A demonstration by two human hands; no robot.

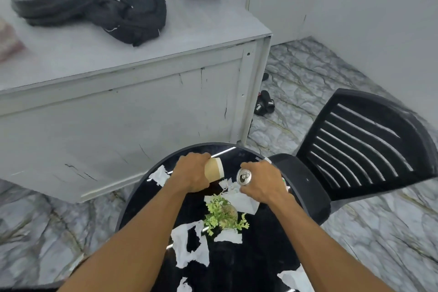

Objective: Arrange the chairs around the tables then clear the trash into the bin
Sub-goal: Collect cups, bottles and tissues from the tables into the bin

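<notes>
A round black glossy table (239, 265) fills the lower middle of the head view. My left hand (190, 172) is shut on a brown paper cup (214, 169) lying on its side at the table's far edge. To its right, my right hand (262, 184) grips a silver drink can (244, 176) with its opened top showing. Several torn white paper scraps (189, 248) lie scattered over the tabletop. A black plastic chair (355, 149) with a slatted back stands at the table's right side, its seat tucked close to the rim.
A small green potted plant (224, 216) sits mid-table between my forearms. A grey counter (132, 92) stands behind the table, carrying a black backpack (132, 12), black stacked rings and a dark bag. Black slippers (265, 103) lie on the marble floor by the wall.
</notes>
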